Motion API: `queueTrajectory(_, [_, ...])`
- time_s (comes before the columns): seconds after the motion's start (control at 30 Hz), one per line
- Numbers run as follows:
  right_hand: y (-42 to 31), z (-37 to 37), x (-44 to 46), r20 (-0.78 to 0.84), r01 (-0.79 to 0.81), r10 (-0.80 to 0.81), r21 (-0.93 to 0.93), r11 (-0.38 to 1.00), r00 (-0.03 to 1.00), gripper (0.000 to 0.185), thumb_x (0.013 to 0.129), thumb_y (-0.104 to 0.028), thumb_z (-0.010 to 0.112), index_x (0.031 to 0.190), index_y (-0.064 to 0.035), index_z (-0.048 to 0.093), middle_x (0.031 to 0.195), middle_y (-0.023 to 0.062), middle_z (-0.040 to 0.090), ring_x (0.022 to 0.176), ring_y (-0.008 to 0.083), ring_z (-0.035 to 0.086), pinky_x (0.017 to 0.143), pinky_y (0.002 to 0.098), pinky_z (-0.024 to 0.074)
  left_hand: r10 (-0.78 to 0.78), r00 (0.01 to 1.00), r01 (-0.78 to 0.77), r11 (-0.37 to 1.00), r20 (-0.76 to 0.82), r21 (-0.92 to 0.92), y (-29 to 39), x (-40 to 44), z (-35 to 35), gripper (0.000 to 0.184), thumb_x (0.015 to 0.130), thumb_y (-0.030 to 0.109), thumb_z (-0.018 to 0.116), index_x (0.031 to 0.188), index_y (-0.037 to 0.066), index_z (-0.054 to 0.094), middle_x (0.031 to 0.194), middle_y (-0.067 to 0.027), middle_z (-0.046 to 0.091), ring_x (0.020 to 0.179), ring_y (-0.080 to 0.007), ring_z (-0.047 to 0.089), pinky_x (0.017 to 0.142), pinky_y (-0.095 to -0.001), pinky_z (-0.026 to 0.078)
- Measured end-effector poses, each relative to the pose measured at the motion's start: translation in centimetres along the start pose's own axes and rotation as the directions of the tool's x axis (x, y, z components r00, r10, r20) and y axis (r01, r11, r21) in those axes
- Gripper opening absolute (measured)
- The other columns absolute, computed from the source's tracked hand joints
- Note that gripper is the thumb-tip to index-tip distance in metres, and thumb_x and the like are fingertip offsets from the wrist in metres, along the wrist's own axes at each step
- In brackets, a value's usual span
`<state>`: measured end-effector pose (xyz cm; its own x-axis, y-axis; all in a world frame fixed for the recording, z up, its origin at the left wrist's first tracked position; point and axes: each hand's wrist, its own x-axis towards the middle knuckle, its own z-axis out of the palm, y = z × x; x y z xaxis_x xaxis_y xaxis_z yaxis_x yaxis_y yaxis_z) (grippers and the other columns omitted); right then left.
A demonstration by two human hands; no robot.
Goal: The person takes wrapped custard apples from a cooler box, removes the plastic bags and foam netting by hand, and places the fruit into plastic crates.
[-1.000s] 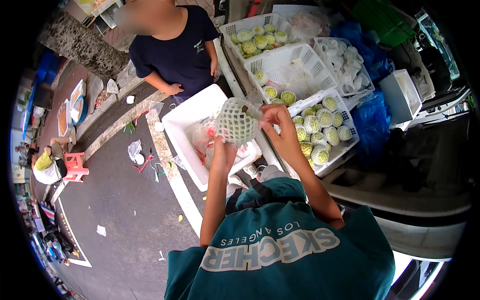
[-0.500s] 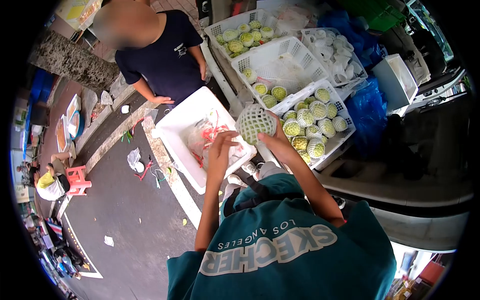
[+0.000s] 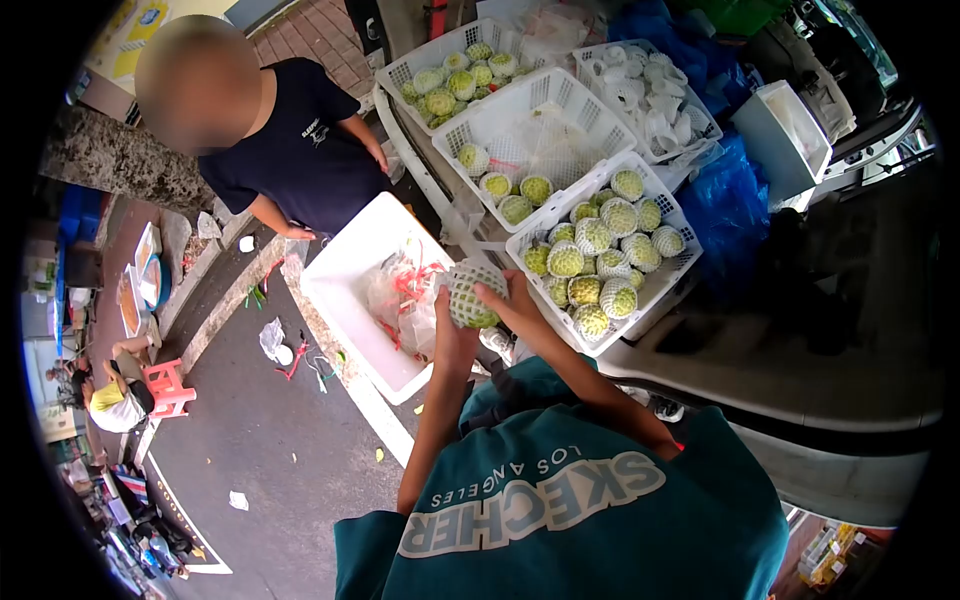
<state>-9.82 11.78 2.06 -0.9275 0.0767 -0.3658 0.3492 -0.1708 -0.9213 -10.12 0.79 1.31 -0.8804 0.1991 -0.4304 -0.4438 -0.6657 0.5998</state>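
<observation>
Between my hands is a green custard apple [image 3: 472, 296] wrapped in a white foam net, held over the near right edge of a white foam box [image 3: 345, 312]. My left hand [image 3: 454, 330] grips the fruit from the left and below. On the other side my right hand [image 3: 515, 303] holds it, with the thumb across the net. Crumpled clear plastic bags with red strips [image 3: 405, 290] lie inside the box. To the right of my hands, a white crate [image 3: 665, 275] is full of netted custard apples [image 3: 592, 236].
Behind it stand a crate with a few fruits [image 3: 590, 125], another fruit crate [image 3: 400, 75] and a crate of loose foam nets [image 3: 715, 135], all at the vehicle's open back. A person in a dark shirt [image 3: 300, 150] stands beyond the box. Litter [image 3: 272, 340] lies on the road.
The custard apple has come lower and closer to my body. My left hand, which was apart or barely touching, now grips it along with my right hand. The view has shifted slightly.
</observation>
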Motion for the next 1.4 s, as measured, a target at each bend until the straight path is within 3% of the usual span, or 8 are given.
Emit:
queueTrajectory(0.17, [0.6, -1.2, -1.2, 0.056, -0.124, 0.117, 0.126, 0.984, 0.992, 0.068, 0.073, -0.039, 0.065, 0.123, -0.0129, 0.027, 0.108, 0.0031, 0.045, 0.089, 0.0094, 0.049, 0.057, 0.0235, 0.0443, -0.017, 0.997, 0.013, 0.999, -0.080, -0.047, -3.4, 1.3, -1.0, 0.050, 0.090, 0.042, 0.031, 0.123, 0.003, 0.033, 0.117, -0.0118, 0.046, 0.109, -0.0233, 0.044, 0.094, -0.0340, 0.033])
queueTrajectory(0.27, [3.3, -3.0, 0.6, 0.155, -0.443, 0.417, 0.394, 0.805, 0.896, 0.083, 0.067, -0.035, 0.072, 0.130, -0.0194, 0.020, 0.118, 0.0052, 0.040, 0.105, 0.0196, 0.043, 0.075, 0.0401, 0.0432, 0.124, 0.981, 0.006, 0.756, -0.151, 0.655, -3.7, 1.0, -0.4, 0.050, 0.091, 0.038, 0.031, 0.125, 0.001, 0.031, 0.127, -0.0139, 0.036, 0.113, -0.0295, 0.037, 0.096, -0.0339, 0.028])
queueTrajectory(0.43, [4.1, -5.7, 3.9, 0.182, -0.389, 0.344, 0.427, 0.816, 0.921, 0.083, 0.067, -0.034, 0.071, 0.130, -0.0167, 0.021, 0.114, 0.0065, 0.044, 0.097, 0.0182, 0.050, 0.068, 0.0341, 0.0455, 0.038, 0.999, -0.049, 0.414, 0.036, 0.909, -4.9, 2.1, -5.4, 0.043, 0.090, 0.032, 0.036, 0.119, 0.000, 0.040, 0.125, -0.0162, 0.038, 0.115, -0.0283, 0.037, 0.097, -0.0340, 0.027])
queueTrajectory(0.67, [4.8, -12.0, 15.5, -0.089, -0.044, 0.029, -0.175, 0.984, 0.996, 0.085, 0.056, -0.022, 0.078, 0.126, -0.0131, 0.031, 0.110, 0.0134, 0.046, 0.097, 0.0267, 0.051, 0.078, 0.0362, 0.0478, 0.164, 0.984, 0.017, 0.319, -0.073, 0.948, -5.9, -0.3, -9.3, 0.023, 0.070, 0.020, 0.069, 0.072, 0.000, 0.056, 0.106, -0.0201, 0.051, 0.103, -0.0315, 0.046, 0.087, -0.0379, 0.037])
queueTrajectory(0.77, [4.6, -13.9, 22.1, -0.089, 0.002, -0.105, -0.753, 0.658, 0.990, 0.084, 0.055, -0.030, 0.077, 0.126, -0.0154, 0.033, 0.112, 0.0158, 0.040, 0.102, 0.0309, 0.046, 0.083, 0.0379, 0.0439, 0.210, 0.959, 0.143, 0.224, -0.191, 0.964, -8.1, -1.6, -12.7, 0.032, 0.072, 0.021, 0.067, 0.094, 0.002, 0.053, 0.113, -0.0237, 0.039, 0.114, -0.0374, 0.033, 0.092, -0.0447, 0.030])
queueTrajectory(0.87, [5.6, -14.3, 28.7, -0.118, -0.049, -0.122, -0.887, 0.459, 0.985, 0.085, 0.051, -0.037, 0.073, 0.125, -0.0280, 0.032, 0.112, 0.0169, 0.037, 0.099, 0.0367, 0.048, 0.088, 0.0573, 0.0248, 0.297, 0.887, 0.288, 0.244, -0.354, 0.926, -10.4, -2.1, -16.8, 0.042, 0.079, 0.024, 0.060, 0.112, 0.002, 0.044, 0.120, -0.0220, 0.032, 0.116, -0.0362, 0.030, 0.094, -0.0434, 0.028])
queueTrajectory(1.17, [11.9, -14.2, 42.2, -0.029, -0.045, -0.066, -0.966, -0.256, 0.997, 0.081, 0.057, -0.040, 0.071, 0.126, -0.0332, 0.030, 0.126, 0.0158, 0.032, 0.102, 0.0433, 0.048, 0.088, 0.0623, 0.0254, 0.565, 0.518, 0.544, 0.362, -0.642, 0.757, -9.8, -4.3, -29.1, 0.048, 0.086, 0.020, 0.049, 0.126, 0.004, 0.029, 0.121, -0.0203, 0.030, 0.114, -0.0336, 0.033, 0.097, -0.0424, 0.027])
queueTrajectory(1.4, [12.0, -17.1, 47.4, 0.156, 0.081, 0.300, -0.965, 0.248, 0.941, 0.097, 0.055, -0.022, 0.078, 0.134, -0.0127, 0.022, 0.113, 0.0171, 0.052, 0.101, 0.0239, 0.052, 0.087, 0.0343, 0.0412, 0.750, 0.335, 0.722, 0.185, -0.571, 0.667, -3.6, -0.9, -40.8, 0.078, 0.074, 0.052, 0.057, 0.128, 0.004, 0.027, 0.128, -0.0191, 0.031, 0.118, -0.0344, 0.034, 0.094, -0.0435, 0.032])
